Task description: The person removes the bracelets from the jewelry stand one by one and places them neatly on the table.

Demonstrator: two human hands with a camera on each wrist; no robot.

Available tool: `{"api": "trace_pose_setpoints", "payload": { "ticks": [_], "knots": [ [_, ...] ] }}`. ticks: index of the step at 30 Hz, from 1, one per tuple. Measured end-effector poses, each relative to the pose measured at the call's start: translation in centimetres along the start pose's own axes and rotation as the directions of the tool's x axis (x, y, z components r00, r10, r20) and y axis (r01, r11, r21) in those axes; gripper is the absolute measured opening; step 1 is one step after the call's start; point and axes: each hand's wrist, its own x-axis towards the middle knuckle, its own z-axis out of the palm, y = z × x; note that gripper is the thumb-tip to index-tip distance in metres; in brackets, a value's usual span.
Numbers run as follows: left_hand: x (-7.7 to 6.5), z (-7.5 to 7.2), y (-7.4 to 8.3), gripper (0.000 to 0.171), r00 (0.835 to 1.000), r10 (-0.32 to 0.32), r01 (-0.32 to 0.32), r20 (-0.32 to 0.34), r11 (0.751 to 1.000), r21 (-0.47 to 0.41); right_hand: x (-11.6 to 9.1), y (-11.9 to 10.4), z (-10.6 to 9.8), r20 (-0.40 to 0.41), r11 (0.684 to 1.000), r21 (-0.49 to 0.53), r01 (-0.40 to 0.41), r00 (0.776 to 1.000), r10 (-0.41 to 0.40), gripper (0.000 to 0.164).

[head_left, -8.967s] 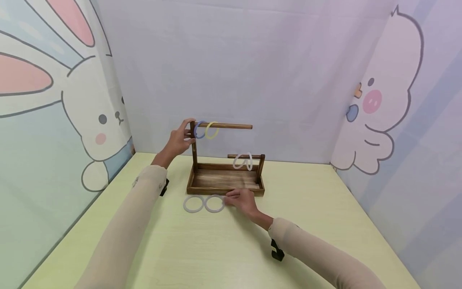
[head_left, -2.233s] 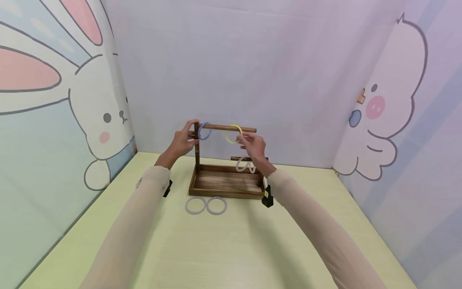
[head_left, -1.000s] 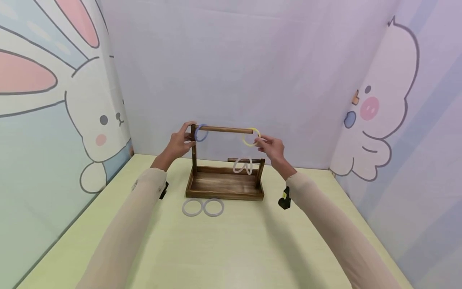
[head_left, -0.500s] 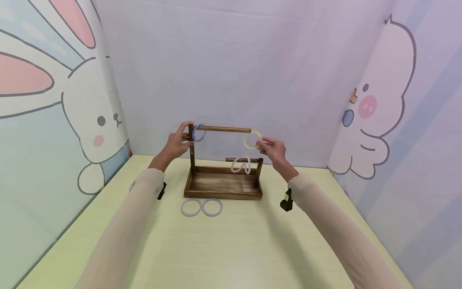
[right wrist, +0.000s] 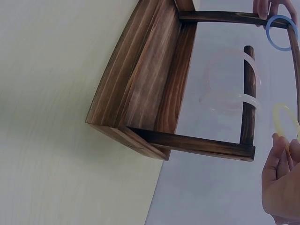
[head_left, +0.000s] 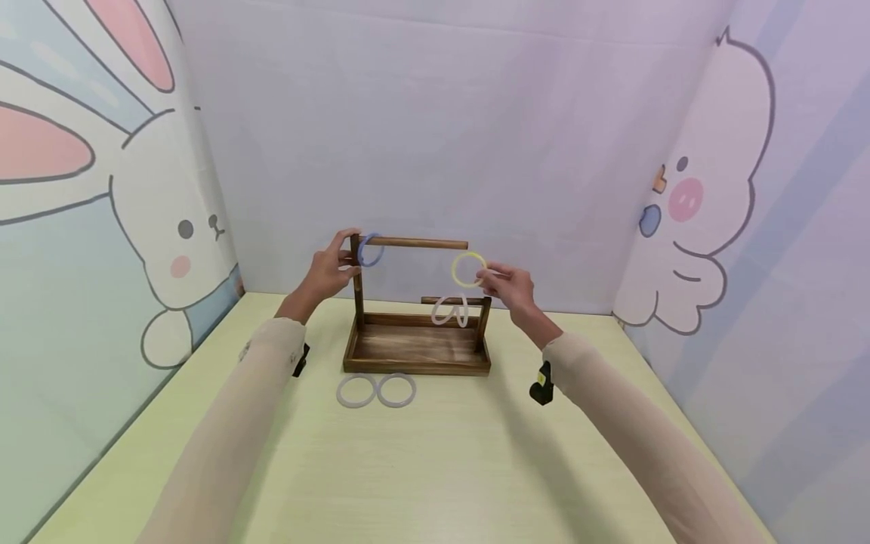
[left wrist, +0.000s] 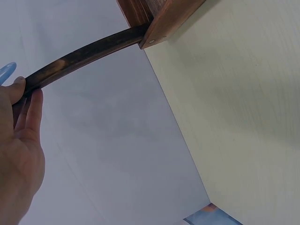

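Note:
My left hand (head_left: 329,268) grips the top of the tall post (left wrist: 84,56) of a wooden stand (head_left: 416,369), thumb on one side and fingers on the other in the left wrist view. Between thumb and fingers, my right hand (head_left: 511,287) pinches a yellow ring (head_left: 454,272). That ring hangs off the bar, just below and right of the free end of the upper bar (head_left: 421,242). A blue ring (head_left: 381,254) stays on this bar, close to the post. Lower down, two whitish translucent rings (head_left: 465,311) hang on the short peg (right wrist: 248,84).
Two pale rings, a left ring (head_left: 339,393) and a right ring (head_left: 413,393), lie side by side on the table (head_left: 381,468) before the stand's tray. Close behind the stand rises a pale cloth wall (head_left: 462,136). Printed side walls flank the table.
My right hand has slid the yellow ring rightward along the upper bar, off its end and slightly down. Earlier that hand was by the flat rings on the table. The left hand keeps its hold.

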Motion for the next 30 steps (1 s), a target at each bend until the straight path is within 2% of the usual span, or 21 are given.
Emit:
{"api": "trace_pose_setpoints", "payload": {
  "ticks": [15, 30],
  "knots": [
    [-0.1, -0.1, -0.1, 0.076, 1.000, -0.007, 0.008, 0.012, 1.000, -0.026, -1.0, 0.1, 0.0, 0.079, 1.000, -0.022, 0.000, 0.997, 0.002, 0.036],
    [-0.1, -0.2, -0.1, 0.076, 1.000, -0.020, 0.021, 0.019, 1.000, -0.019, -1.9, -0.1, 0.9, 0.103, 0.999, -0.017, -0.029, 0.994, 0.031, 0.035]
  ]
}}
